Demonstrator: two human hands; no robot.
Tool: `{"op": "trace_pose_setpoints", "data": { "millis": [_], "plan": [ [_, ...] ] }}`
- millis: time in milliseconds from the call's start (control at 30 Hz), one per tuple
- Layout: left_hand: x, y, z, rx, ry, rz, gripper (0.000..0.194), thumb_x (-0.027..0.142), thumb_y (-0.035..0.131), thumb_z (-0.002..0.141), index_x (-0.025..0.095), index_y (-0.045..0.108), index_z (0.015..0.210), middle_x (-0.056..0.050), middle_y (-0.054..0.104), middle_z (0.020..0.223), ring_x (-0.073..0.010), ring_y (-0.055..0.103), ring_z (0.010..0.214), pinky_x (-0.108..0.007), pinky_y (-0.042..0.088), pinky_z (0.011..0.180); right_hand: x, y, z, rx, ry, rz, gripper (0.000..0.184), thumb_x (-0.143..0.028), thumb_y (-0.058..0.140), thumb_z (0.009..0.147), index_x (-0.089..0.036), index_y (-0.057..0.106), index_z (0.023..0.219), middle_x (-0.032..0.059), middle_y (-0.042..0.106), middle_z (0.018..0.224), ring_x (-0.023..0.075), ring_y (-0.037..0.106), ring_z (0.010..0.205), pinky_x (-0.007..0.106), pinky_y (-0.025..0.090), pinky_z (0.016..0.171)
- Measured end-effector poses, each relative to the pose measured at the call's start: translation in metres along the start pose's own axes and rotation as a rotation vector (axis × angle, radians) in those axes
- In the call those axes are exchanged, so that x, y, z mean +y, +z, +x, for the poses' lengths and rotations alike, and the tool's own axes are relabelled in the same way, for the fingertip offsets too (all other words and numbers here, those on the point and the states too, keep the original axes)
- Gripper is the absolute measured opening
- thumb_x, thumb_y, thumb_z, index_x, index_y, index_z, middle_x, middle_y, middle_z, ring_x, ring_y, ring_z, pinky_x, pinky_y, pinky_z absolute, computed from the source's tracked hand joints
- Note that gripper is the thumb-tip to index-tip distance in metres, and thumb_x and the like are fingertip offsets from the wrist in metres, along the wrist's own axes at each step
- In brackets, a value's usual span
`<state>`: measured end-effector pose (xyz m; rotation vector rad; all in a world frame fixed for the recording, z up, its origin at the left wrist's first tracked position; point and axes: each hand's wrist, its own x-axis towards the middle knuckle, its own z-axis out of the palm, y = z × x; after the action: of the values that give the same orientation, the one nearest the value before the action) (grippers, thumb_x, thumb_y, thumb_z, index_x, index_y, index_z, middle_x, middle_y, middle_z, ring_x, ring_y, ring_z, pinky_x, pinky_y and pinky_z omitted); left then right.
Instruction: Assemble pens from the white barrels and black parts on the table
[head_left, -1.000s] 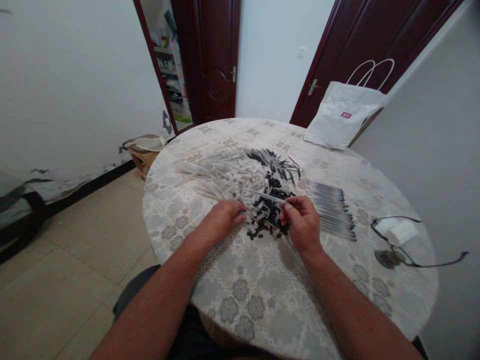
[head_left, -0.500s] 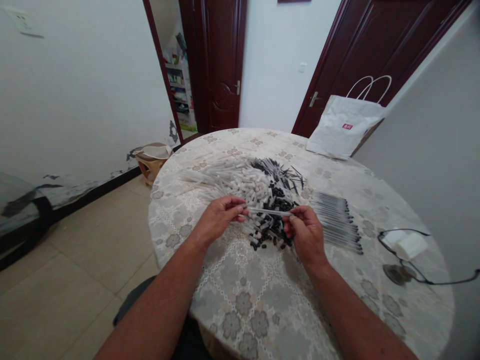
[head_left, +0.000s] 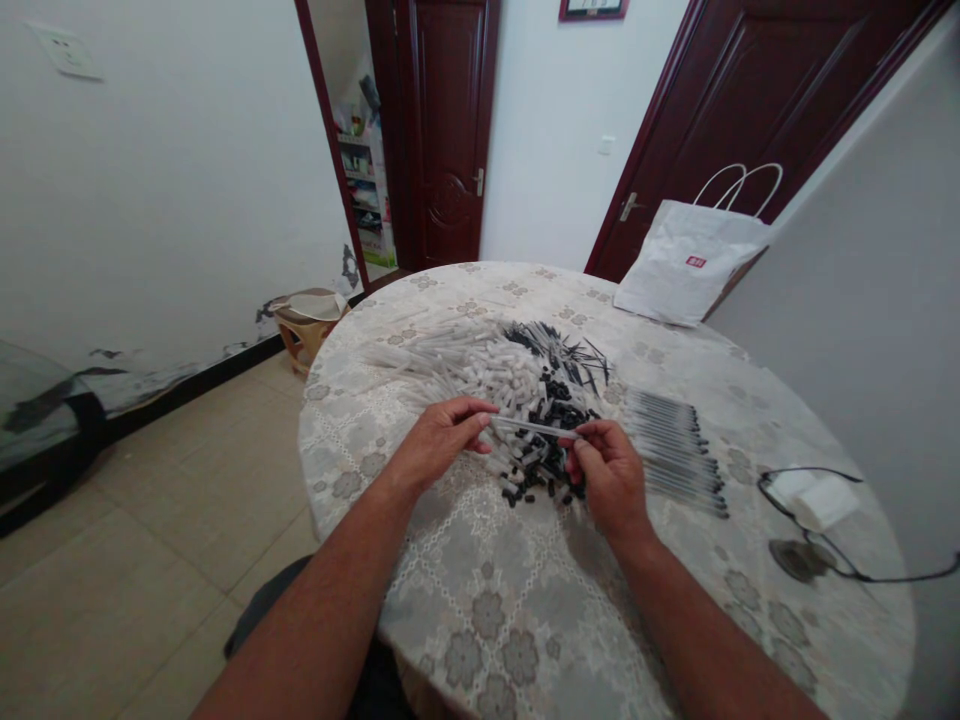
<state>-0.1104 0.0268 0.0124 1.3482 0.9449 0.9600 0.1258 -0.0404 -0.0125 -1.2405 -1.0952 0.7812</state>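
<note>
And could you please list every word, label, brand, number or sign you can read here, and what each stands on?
Nothing reads with certainty.
White bag: red label, characters too small to read.
Framed sign: cut off at the picture's top, too small to read.
Distant pack: lettering too blurred to read.

Between the hands: a thin pale tube [head_left: 534, 427] spans left hand [head_left: 450, 435] to right hand [head_left: 611, 475], barring the way across.
Straight ahead: heaped white tubes [head_left: 427, 360] and black caps [head_left: 551, 465] obstruct low passage.
Right side: a row of dark-tipped sticks [head_left: 675, 450], then eyeglasses [head_left: 866, 578].
Far right edge: an upright paper bag [head_left: 694, 262].
Nearest the body: open tablecloth [head_left: 555, 620] between the forearms.
</note>
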Motion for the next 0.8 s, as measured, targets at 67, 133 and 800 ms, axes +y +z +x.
{"op": "trace_pose_setpoints", "data": {
  "millis": [67, 133, 800],
  "plan": [
    [0.0005, -0.0011, 0.0003, -0.001, 0.002, -0.006, 0.031, 0.041, 0.071, 0.086, 0.019, 0.076, 0.108, -0.003, 0.067, 0.089, -0.0134, 0.066, 0.068, -0.032, 0.062, 0.07, 0.0013, -0.0003, -0.002, -0.027, -0.018, -0.048, 0.014, -0.031, 0.062, 0.089, -0.022, 0.057, 0.1, 0.0026, 0.074, 0.084, 0.0121, 0.058, 0.056, 0.022, 0.045, 0.048],
    [0.001, -0.0027, 0.001, 0.014, 0.016, -0.027, 0.032, 0.041, 0.071, 0.086, 0.018, 0.077, 0.107, -0.003, 0.064, 0.086, -0.0125, 0.063, 0.067, -0.032, 0.062, 0.068, 0.0014, -0.001, -0.0039, -0.035, -0.048, -0.094, 0.014, -0.031, 0.063, 0.09, -0.022, 0.058, 0.101, 0.0029, 0.075, 0.086, 0.0128, 0.06, 0.059, 0.024, 0.047, 0.052],
    [-0.0031, -0.0019, 0.0025, 0.001, 0.0, -0.105, 0.032, 0.041, 0.07, 0.087, 0.019, 0.076, 0.11, 0.001, 0.056, 0.073, -0.0117, 0.058, 0.064, -0.031, 0.06, 0.068, 0.0019, 0.0018, -0.0083, -0.053, -0.084, -0.174, 0.013, -0.032, 0.061, 0.093, -0.023, 0.059, 0.102, 0.0045, 0.076, 0.091, 0.0157, 0.062, 0.064, 0.026, 0.049, 0.057]
  ]
}}
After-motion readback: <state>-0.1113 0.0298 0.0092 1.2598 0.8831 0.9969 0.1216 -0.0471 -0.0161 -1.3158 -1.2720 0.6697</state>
